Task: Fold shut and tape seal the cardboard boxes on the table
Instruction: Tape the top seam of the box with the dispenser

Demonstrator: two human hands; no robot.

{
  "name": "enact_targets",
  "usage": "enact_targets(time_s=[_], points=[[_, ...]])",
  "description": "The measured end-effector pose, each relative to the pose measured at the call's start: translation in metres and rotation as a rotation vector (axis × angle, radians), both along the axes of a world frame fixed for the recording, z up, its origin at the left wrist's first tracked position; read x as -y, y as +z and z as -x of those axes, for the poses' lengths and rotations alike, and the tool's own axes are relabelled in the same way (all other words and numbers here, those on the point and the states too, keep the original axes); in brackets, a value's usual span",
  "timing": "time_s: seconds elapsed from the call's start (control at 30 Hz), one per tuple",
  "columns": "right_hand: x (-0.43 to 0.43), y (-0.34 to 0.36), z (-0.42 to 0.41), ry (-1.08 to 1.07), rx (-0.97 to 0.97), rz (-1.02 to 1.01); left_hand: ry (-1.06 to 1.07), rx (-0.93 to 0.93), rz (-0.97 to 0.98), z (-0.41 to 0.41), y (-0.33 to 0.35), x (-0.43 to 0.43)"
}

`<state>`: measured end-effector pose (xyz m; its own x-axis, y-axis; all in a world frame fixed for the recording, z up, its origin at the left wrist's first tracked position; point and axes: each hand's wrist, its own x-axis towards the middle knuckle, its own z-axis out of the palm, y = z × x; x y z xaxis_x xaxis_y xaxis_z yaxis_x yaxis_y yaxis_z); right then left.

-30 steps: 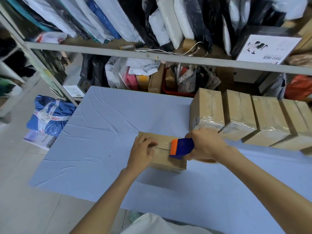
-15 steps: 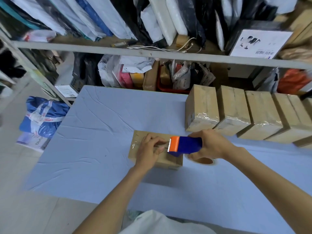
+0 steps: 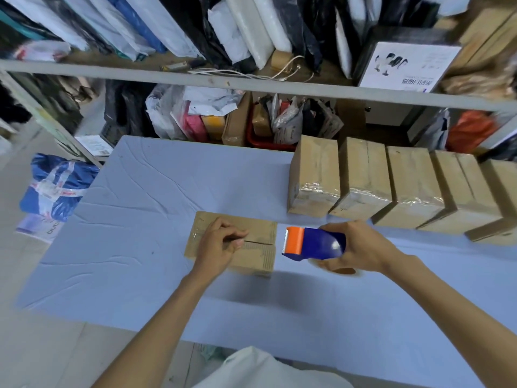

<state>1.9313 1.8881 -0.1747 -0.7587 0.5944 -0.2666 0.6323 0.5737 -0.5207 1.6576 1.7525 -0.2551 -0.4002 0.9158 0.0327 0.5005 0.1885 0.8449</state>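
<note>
A small cardboard box (image 3: 260, 256) lies flat on the blue-covered table (image 3: 145, 247), its top flaps folded shut along a centre seam. Clear tape shines at its left end. My left hand (image 3: 219, 246) presses down on the box top over the seam, fingers bent. My right hand (image 3: 361, 247) grips a blue tape dispenser (image 3: 316, 243) with an orange head, held just off the box's right edge with the head facing the box. A brown tape roll shows under that hand.
Several taped cardboard boxes (image 3: 363, 177) stand in a row at the table's back right. Behind the table a metal shelf (image 3: 251, 86) holds bags and packages. A blue bag (image 3: 56, 186) lies on the floor at left.
My right hand has drawn the tape dispenser rightward across the box top and past its right edge. My left hand stays on the box.
</note>
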Motion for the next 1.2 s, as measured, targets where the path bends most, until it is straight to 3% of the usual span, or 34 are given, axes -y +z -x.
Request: enact_targets(time_s=[0.27,0.6,0.9,1.03,1.2], points=[[-0.009,-0.008,-0.018,0.011,0.147,-0.037,0.068,-0.009,0.0,-0.005,0.0,-0.003],[0.012,0.0,0.081,-0.011,0.428,-0.228,0.084,-0.014,0.034,-0.008,0.005,-0.004],[0.024,-0.021,0.095,0.03,0.533,-0.377,0.064,0.002,0.052,-0.004,0.006,-0.01],[0.038,-0.057,0.077,-0.109,0.492,-0.285,0.069,0.033,0.042,-0.005,0.006,-0.003],[0.032,-0.076,0.057,-0.269,0.392,-0.491,0.06,0.04,0.058,-0.002,0.006,-0.008]])
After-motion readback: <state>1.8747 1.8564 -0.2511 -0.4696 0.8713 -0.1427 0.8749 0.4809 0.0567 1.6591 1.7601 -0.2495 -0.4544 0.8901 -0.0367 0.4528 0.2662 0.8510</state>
